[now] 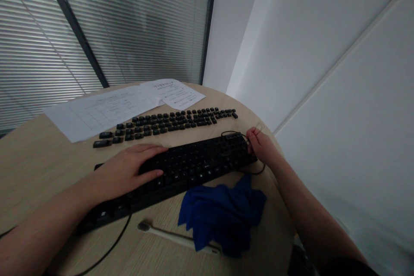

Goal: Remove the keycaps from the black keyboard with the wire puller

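A black keyboard [190, 164] lies at a slant across the table, many of its keycaps off. Flat over its left part rests my left hand [132, 166], thumb and fingers stretched apart on it. At the keyboard's right end, my right hand [258, 142] is closed in a pinch on a thin bent wire loop [259, 127], like a paper clip; its lower part is hidden by the fingers. Loose black keycaps [174, 121] stand in rows behind the keyboard. In front of it lie a crumpled blue cloth [223, 215] and a white toothbrush [171, 236], partly under the cloth.
Printed paper sheets [113, 108] cover the table's far left. The keyboard's black cable [113, 246] runs off at the lower left, and another stretch loops by its right end. The round wooden table [29, 155] curves along a white wall [323, 51]; window blinds [155, 30] hang behind.
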Demonstrator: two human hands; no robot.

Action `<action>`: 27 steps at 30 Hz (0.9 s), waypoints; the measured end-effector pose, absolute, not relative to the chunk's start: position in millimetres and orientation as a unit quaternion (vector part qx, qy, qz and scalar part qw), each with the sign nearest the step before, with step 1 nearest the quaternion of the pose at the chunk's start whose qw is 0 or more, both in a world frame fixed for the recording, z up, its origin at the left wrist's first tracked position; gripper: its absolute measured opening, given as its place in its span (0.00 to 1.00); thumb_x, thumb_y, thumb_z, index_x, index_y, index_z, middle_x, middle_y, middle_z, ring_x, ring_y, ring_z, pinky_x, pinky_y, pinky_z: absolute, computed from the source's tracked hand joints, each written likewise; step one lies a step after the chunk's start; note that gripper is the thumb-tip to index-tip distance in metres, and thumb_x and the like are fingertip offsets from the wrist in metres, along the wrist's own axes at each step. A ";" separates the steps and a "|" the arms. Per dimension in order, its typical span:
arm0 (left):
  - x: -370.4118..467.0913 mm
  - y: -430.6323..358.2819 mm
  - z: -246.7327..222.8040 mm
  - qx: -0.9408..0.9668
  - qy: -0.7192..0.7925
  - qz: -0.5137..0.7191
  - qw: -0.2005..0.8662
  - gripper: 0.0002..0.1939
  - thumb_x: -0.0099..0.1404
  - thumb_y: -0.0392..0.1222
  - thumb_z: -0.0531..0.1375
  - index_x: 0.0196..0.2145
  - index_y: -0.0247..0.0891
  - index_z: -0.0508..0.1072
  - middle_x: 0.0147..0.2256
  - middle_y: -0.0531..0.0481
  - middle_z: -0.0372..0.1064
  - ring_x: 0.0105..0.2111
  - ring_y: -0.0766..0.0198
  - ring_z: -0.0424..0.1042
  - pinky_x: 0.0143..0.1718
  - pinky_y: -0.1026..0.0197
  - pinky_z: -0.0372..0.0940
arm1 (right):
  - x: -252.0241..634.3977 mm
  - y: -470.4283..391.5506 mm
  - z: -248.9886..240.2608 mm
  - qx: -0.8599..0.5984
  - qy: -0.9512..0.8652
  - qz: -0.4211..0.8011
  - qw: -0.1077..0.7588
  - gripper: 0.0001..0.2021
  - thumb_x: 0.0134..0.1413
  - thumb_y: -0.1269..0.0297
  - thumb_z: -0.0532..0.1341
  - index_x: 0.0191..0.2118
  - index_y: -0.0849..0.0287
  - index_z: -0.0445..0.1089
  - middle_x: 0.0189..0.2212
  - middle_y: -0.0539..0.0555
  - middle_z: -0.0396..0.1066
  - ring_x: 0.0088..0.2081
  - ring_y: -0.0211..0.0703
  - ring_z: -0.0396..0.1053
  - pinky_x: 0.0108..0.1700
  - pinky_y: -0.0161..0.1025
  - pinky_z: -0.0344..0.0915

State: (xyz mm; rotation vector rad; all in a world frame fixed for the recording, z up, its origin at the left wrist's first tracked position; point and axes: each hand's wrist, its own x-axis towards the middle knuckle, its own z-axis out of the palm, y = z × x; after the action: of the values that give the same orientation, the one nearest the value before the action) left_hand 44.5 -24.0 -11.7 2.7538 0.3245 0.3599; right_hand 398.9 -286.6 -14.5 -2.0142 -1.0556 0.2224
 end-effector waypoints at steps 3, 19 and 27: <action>44.3 -24.1 -12.0 0.969 0.120 0.125 0.174 0.30 0.68 0.62 0.62 0.62 0.47 0.75 0.60 0.42 0.75 0.59 0.42 0.74 0.63 0.37 0.67 | 398.8 -287.2 -15.8 -0.799 -0.425 0.093 0.415 0.12 0.68 0.52 0.53 0.34 0.50 0.62 0.16 0.45 0.69 0.18 0.43 0.65 0.24 0.37 0.59; 43.4 -23.0 -12.5 0.974 0.108 0.111 0.165 0.31 0.70 0.61 0.60 0.64 0.43 0.73 0.61 0.40 0.74 0.60 0.41 0.73 0.63 0.35 0.67 | 395.1 -289.6 -22.0 -0.806 -0.407 0.059 0.426 0.13 0.68 0.53 0.52 0.32 0.50 0.63 0.16 0.48 0.68 0.20 0.46 0.67 0.25 0.39 0.61; 44.4 -22.0 -13.4 0.969 0.120 0.122 0.176 0.30 0.68 0.62 0.62 0.62 0.45 0.75 0.59 0.41 0.76 0.59 0.41 0.74 0.62 0.36 0.68 | 399.5 -288.4 -41.4 -0.801 -0.355 -0.009 0.483 0.15 0.71 0.47 0.50 0.37 0.49 0.62 0.17 0.47 0.68 0.20 0.46 0.69 0.22 0.39 0.60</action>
State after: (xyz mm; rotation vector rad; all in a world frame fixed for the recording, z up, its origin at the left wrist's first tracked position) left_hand 44.4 -22.0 -13.4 2.7449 0.3396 0.3449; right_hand 399.5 -288.4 -41.4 -1.9511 -0.8646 -0.0217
